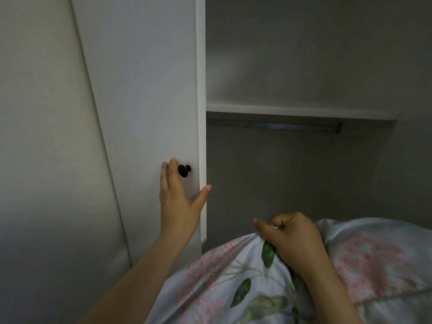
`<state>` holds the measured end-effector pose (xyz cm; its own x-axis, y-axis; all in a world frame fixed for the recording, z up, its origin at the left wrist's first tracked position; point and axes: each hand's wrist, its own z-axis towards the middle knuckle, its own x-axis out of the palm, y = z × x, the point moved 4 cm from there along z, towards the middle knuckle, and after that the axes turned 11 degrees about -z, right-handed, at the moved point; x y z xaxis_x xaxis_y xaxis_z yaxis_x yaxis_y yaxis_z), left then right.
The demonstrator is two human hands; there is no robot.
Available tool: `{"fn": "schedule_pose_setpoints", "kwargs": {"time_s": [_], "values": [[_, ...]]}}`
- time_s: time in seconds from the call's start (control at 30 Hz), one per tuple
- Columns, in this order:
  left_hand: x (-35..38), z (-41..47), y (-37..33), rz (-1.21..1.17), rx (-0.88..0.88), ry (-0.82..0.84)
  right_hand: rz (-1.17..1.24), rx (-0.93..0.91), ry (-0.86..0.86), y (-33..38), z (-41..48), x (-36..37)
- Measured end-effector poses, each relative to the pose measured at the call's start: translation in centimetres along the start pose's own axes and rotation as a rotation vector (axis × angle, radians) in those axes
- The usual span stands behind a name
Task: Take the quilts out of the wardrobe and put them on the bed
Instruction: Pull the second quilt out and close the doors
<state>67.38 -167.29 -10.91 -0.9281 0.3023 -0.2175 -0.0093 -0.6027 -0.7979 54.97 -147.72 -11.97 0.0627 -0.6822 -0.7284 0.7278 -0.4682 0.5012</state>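
Our left hand (pixel 178 202) lies spread flat on the wardrobe door (pixel 145 113); our right hand (pixel 292 237) grips the floral quilt (pixel 233 288).

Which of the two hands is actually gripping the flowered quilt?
The right hand, its fingers curled into the flowered quilt. The left hand only rests with straight fingers on the white wardrobe door, beside its black knob.

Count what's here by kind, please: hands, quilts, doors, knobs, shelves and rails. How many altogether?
Hands: 2, left hand flat on the door, right hand gripping the quilt
Floral quilt: 1, as far as shows
Wardrobe door: 1
Black knob: 1
Shelf: 1
Hanging rail: 1
Total: 7
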Motion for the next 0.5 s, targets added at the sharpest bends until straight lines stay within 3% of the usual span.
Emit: {"fn": "schedule_pose_setpoints", "kwargs": {"time_s": [0.5], "values": [[4.6,5.2,3.0,0.041,0.035,0.356,-0.111,0.274,-0.185,0.7,-0.3,0.3]]}}
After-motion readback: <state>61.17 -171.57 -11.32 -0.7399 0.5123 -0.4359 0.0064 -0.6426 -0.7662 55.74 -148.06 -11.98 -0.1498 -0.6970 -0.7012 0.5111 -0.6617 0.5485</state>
